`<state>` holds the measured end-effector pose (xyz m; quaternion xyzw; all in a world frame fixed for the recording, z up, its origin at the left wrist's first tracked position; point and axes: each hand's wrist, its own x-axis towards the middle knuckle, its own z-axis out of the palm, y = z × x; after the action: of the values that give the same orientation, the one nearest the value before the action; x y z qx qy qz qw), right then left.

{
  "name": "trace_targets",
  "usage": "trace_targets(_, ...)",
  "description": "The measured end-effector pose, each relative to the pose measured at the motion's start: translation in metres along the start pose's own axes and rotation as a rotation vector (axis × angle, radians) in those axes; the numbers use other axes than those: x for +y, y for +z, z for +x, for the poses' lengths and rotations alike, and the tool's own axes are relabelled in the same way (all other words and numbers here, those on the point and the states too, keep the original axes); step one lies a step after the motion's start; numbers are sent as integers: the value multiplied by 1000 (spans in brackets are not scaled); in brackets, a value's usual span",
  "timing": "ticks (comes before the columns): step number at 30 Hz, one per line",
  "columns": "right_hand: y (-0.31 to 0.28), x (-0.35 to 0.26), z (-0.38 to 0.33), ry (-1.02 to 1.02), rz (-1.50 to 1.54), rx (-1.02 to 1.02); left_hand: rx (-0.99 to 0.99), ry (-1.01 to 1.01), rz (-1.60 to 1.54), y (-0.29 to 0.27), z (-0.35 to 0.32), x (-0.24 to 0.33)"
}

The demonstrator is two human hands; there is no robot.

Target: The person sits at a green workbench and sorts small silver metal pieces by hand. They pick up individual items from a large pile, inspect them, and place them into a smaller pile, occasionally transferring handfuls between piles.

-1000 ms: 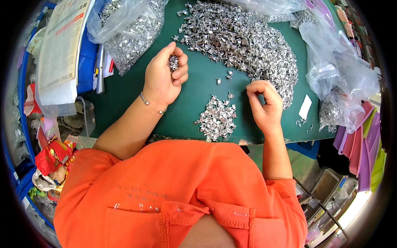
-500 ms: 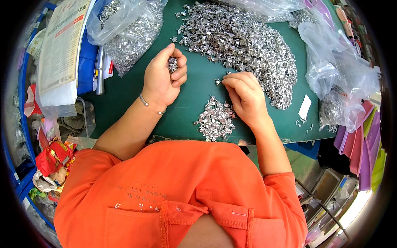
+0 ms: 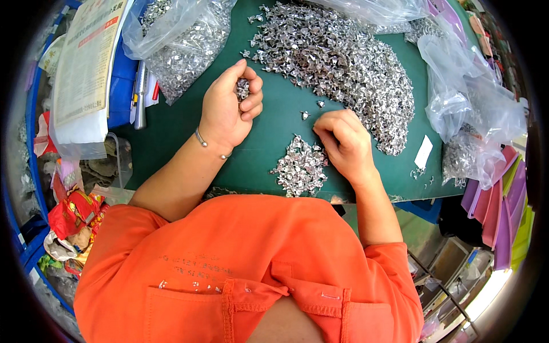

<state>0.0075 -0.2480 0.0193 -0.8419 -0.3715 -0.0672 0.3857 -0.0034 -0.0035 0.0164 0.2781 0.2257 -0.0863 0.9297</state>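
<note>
My left hand (image 3: pixel 233 103) is curled around a handful of small silvery metal pieces (image 3: pixel 243 88), held over the green table (image 3: pixel 171 137). My right hand (image 3: pixel 345 142) has its fingers bent together at the table, just right of a small pile of the same pieces (image 3: pixel 299 167); whether anything is pinched in them is hidden. A loose metal piece (image 3: pixel 305 115) lies left of these fingertips, with another just beyond it. Past the right hand spreads a large heap of metal pieces (image 3: pixel 343 57).
Clear plastic bags of metal pieces stand at the back left (image 3: pixel 189 57) and right (image 3: pixel 460 151). A white paper slip (image 3: pixel 423 151) lies right of the heap. Beside a blue bin (image 3: pixel 121 94) at left hangs a newspaper (image 3: pixel 86 68). Coloured strips (image 3: pixel 497 206) hang at the right edge.
My right hand has drawn slightly back and right, away from the loose pieces beside its fingertips. My left hand keeps its handful, nearly still.
</note>
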Motion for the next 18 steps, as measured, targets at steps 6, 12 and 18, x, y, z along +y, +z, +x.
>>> trace_targets(6,-18,2,-11,-44,-31,-45,-11,-3,3,-1,-1,0)
trace_targets(12,-14,-3,-10,120,-19,76,2,4,5,1,0,-1)
trace_targets(18,-13,-6,-9,113,316,-189,-8,-2,-2,0,1,0)
